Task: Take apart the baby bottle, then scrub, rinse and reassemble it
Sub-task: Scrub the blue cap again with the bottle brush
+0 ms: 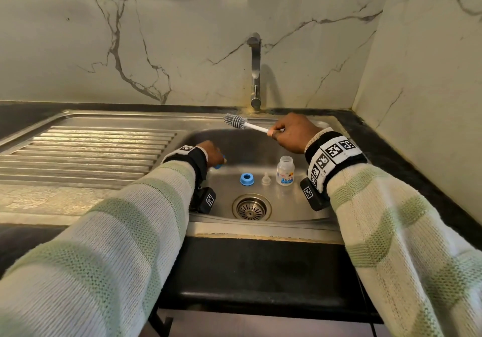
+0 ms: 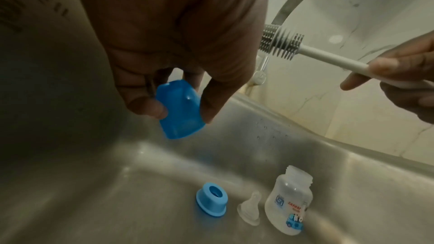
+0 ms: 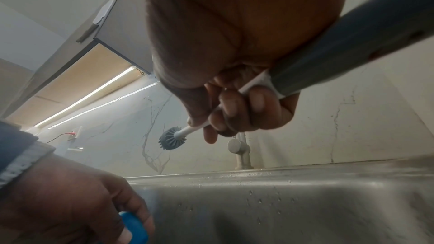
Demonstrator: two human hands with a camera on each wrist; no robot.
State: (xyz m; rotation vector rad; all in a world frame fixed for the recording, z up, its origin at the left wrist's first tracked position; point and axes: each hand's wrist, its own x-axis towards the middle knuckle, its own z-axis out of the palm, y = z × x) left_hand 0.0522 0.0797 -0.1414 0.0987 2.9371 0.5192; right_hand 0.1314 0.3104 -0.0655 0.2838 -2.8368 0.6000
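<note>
The baby bottle lies in parts on the floor of the steel sink [image 1: 300, 214]. The clear bottle body [image 1: 285, 170] [image 2: 289, 203] stands upright, mouth open. Left of it sit the clear teat [image 1: 265, 179] [image 2: 250, 209] and the blue screw ring [image 1: 246, 179] [image 2: 211, 199]. My left hand [image 1: 212, 155] [image 2: 180, 107] hangs over the left side of the basin and pinches the blue cap [image 2: 180, 108] [image 3: 135, 227] between thumb and fingers. My right hand [image 1: 289, 133] [image 3: 234, 116] grips the white handle of a grey-bristled bottle brush [image 1: 236, 121] [image 2: 279, 41] [image 3: 170, 140], held above the basin with its head pointing left.
A steel tap [image 1: 255, 70] rises behind the basin against the marble wall. The drain strainer [image 1: 251, 207] lies near the front of the basin. A ribbed draining board [image 1: 86, 151] stretches to the left, and black counter [image 1: 407, 159] edges the sink.
</note>
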